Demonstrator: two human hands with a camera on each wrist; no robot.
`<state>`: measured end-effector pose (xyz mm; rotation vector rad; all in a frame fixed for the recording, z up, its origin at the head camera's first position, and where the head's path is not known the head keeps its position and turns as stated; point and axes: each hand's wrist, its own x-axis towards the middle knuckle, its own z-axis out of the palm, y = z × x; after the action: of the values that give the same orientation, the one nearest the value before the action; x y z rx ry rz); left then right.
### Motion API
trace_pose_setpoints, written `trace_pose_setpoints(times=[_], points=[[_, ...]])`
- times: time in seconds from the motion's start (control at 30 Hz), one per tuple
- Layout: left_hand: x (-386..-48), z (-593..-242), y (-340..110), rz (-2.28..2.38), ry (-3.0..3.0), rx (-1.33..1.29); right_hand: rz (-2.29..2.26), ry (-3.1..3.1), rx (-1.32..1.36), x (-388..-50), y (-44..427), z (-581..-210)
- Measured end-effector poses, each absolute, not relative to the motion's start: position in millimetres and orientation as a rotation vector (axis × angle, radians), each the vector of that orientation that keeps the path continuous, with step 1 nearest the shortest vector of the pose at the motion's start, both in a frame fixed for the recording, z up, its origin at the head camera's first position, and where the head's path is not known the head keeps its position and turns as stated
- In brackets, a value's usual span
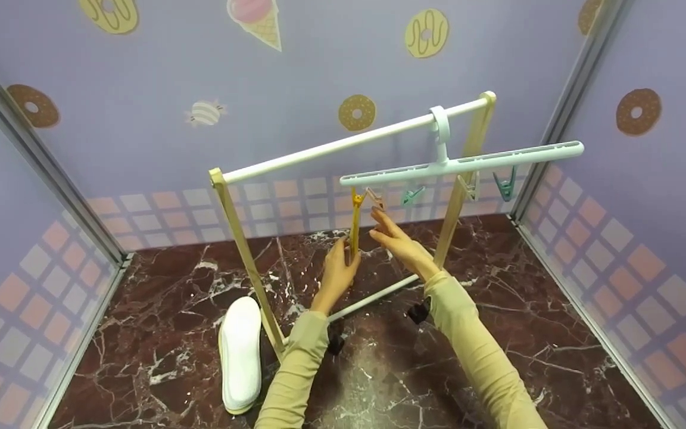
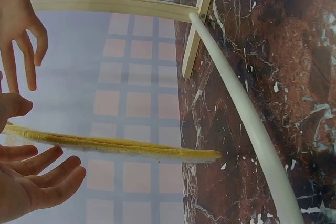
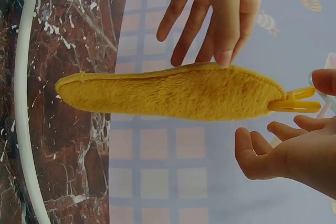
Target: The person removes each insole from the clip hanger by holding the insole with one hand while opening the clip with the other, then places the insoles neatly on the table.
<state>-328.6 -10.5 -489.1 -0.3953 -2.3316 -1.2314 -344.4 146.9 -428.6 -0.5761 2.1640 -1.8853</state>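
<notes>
A fuzzy yellow insole (image 3: 173, 93) hangs lengthwise from a yellow clip (image 3: 299, 103) at the left end of a pale hanger (image 1: 498, 161). My left hand (image 1: 338, 271) is at the insole's lower part in the head view. Its thumb lies along one side and its loosely spread fingers on the other, the thumb tip at the insole's edge in the right wrist view. My right hand (image 1: 402, 244) is just right of the insole, below a pink clip (image 1: 374, 198), with loosely extended fingers and nothing held. Whether it touches that clip cannot be told.
A rack (image 1: 331, 148) with wooden legs carries the hanger, which also bears several other clips. A white-topped insole (image 1: 242, 351) lies on the dark marbled floor (image 1: 158, 333) at left. A low white bar (image 2: 247, 108) joins the legs. Patterned walls (image 1: 295, 77) enclose the space.
</notes>
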Motion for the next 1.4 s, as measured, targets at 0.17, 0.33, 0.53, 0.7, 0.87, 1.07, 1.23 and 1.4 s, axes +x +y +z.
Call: trace_pose_setpoints(times=[0.17,0.33,0.53,0.7,0.87,1.07,1.23,1.4], points=[[-329.0,-485.6,-7.8,-1.192,-2.399,-0.339,-1.907,2.185,-0.519,-352.0,144.5,-429.9],[-330.8,-485.2,-5.7,-1.199,-2.397,-0.336,-1.912,2.216,-0.490,-358.5,142.3,-428.2],[-333.8,-485.6,-5.5,-1.189,-2.382,-0.339,-1.916,2.239,-0.501,-360.7,140.5,-426.1],[-340.3,-483.4,-7.9,-1.193,-2.393,-0.316,-1.930,2.262,-0.498,-358.7,139.6,-424.3],[-401.6,-543.3,-14.1,-1.141,-2.355,-0.330,-1.918,2.283,-0.517,-355.9,140.5,-422.6],[-531.8,-685.8,-19.3,-1.059,-2.369,-0.314,-1.891,2.232,-0.549,-349.3,144.0,-418.5],[-588.1,-746.1,-19.3,-1.039,-2.367,-0.303,-1.850,2.181,-0.541,-341.0,145.9,-412.5],[-577.0,-736.3,-19.5,-1.051,-2.349,-0.301,-1.815,2.189,-0.509,-349.3,148.8,-423.8]])
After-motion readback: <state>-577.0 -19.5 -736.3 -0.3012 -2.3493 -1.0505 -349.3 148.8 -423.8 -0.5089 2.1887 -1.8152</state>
